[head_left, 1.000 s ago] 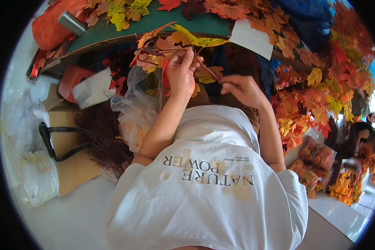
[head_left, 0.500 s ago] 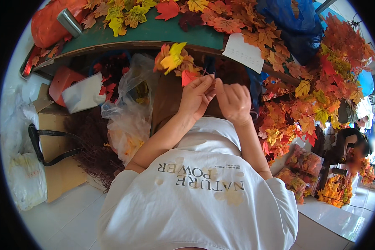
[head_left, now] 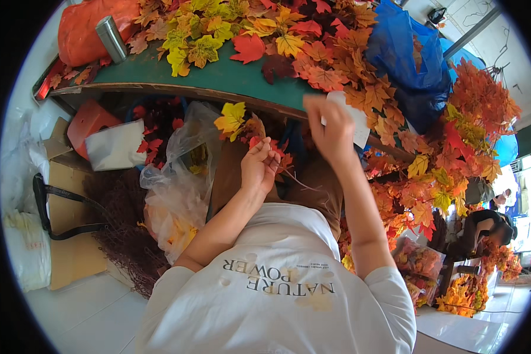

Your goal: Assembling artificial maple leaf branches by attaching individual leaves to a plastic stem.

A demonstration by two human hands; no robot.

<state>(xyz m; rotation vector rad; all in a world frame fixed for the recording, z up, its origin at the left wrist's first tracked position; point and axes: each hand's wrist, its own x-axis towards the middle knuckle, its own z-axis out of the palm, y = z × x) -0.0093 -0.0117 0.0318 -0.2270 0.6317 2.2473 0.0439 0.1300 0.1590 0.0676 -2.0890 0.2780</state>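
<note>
My left hand (head_left: pixel 258 168) is closed in a pinch on a small sprig of artificial maple leaves (head_left: pixel 230 121), held over my lap. A yellow leaf and red ones show on the sprig around my fingers. From below them a thin, pale stem (head_left: pixel 301 182) trails to the right. At the edge of the green tabletop, my right hand (head_left: pixel 334 130) is raised in front of a white sheet of paper (head_left: pixel 360 121). Its fingers are bent and blurred by motion, so whether anything is in them cannot be made out.
Loose maple leaves (head_left: pixel 321 76) cover much of the green table (head_left: pixel 248 88), alongside a metal cylinder (head_left: pixel 111 40) and a blue plastic bag (head_left: pixel 407 59). Leaf garlands (head_left: pixel 407 189) hang at right. Left stand a clear plastic bag (head_left: pixel 180 171), dark twigs (head_left: pixel 124 230) and a cardboard box (head_left: pixel 71 253).
My hands were together at the sprig and have come apart. The right hand has moved up and right toward the table; the left has come lower with the sprig.
</note>
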